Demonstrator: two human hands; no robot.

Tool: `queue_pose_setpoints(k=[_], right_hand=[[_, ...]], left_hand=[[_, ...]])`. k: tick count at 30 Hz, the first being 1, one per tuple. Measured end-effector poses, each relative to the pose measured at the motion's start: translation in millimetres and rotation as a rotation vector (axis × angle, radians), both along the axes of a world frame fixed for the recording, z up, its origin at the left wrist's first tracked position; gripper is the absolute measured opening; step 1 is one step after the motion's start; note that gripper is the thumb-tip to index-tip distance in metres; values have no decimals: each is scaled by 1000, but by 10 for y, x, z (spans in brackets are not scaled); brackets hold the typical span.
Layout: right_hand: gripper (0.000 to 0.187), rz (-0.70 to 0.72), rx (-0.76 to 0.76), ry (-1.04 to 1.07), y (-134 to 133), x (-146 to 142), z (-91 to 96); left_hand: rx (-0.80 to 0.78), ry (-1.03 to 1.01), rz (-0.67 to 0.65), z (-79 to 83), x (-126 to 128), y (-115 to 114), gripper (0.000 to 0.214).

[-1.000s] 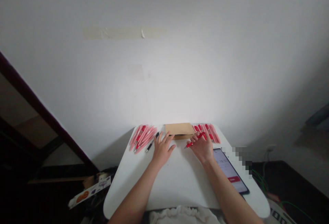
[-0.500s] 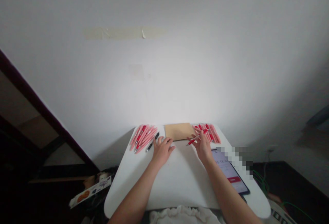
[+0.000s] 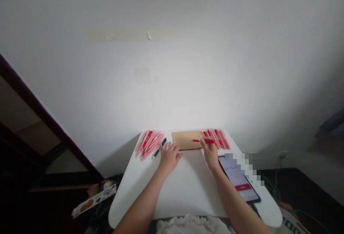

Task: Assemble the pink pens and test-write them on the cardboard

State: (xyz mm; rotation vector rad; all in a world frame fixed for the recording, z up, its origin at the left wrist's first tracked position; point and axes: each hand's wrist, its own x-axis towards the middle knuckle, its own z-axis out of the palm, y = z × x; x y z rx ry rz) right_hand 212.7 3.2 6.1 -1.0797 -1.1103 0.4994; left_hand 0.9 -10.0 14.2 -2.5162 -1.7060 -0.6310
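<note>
My right hand (image 3: 210, 153) grips a red pen (image 3: 197, 141), its tip pointing left over the brown notebook (image 3: 185, 140). Fingers apart, my left hand (image 3: 170, 157) rests on the table by the notebook's lower left corner and holds nothing. Close to the left fingers lies a black pen (image 3: 159, 148), set at a slant. Beyond it is a loose pile of pink and red pens (image 3: 150, 143). Another group of pink and red pens (image 3: 221, 139) lies to the right of the notebook, just past my right hand.
The white table (image 3: 185, 191) stands against a pale wall (image 3: 172, 94). A tablet or large phone (image 3: 239, 180) with a lit screen lies beside my right forearm. Green cables (image 3: 272, 189) hang near the table's right edge. A printed box (image 3: 94, 200) is at the lower left.
My right hand has shifted slightly left, and the red pen has turned from a downward slant to nearly level over the notebook. The left hand stays put. The notebook's right side sits slightly lower.
</note>
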Motion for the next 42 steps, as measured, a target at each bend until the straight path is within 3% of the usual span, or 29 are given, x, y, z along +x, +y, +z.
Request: queue_pose_setpoints(k=[9, 14, 18, 24, 29, 34, 42], right_hand=[[42, 82, -17, -145, -55, -95, 147], [37, 182, -46, -58, 74, -121, 168], [37, 182, -67, 18, 193, -164, 219], [31, 206, -239, -250, 377, -265, 292], [26, 276, -243, -318, 530, -371, 242], [14, 237, -228, -362, 603, -411, 157], [22, 176, -186, -444, 645, -380, 0]], left_hand=[[-5, -75, -11, 54, 58, -67, 26], [-17, -73, 18, 13, 48, -42, 23], [-46, -86, 15, -6, -5, -18, 21], [-62, -92, 7, 39, -52, -32, 19], [-105, -35, 34, 85, -88, -45, 29], [-155, -13, 0, 125, -126, -38, 31], [-152, 0, 26, 126, -113, -35, 35]])
